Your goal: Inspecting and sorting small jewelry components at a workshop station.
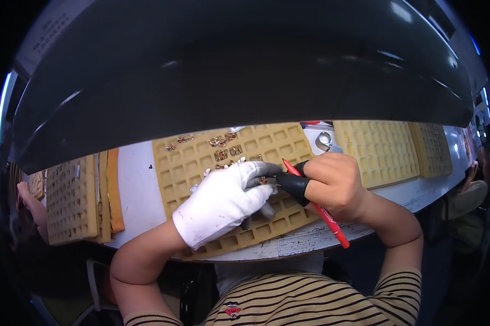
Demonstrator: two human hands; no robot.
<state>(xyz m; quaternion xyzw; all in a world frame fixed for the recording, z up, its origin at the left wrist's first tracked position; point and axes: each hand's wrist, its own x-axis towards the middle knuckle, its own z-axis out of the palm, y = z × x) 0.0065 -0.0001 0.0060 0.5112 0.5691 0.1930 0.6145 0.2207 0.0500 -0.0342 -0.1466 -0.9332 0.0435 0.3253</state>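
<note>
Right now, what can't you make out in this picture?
Head view: far edge of yellow compartment tray, hidden by black panel.
Head view: shape of coppery piece, too small and partly covered by the left hand.
Head view: middle of red pen, covered by the right hand.

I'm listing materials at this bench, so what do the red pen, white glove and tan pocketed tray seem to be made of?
Red pen: probably smooth plastic, judging by its bright, clean-edged barrel.
White glove: likely matte fabric, judging by its soft creases.
Tan pocketed tray: perhaps foam or moulded plastic; its dull, uniform surface leaves that open.
</note>
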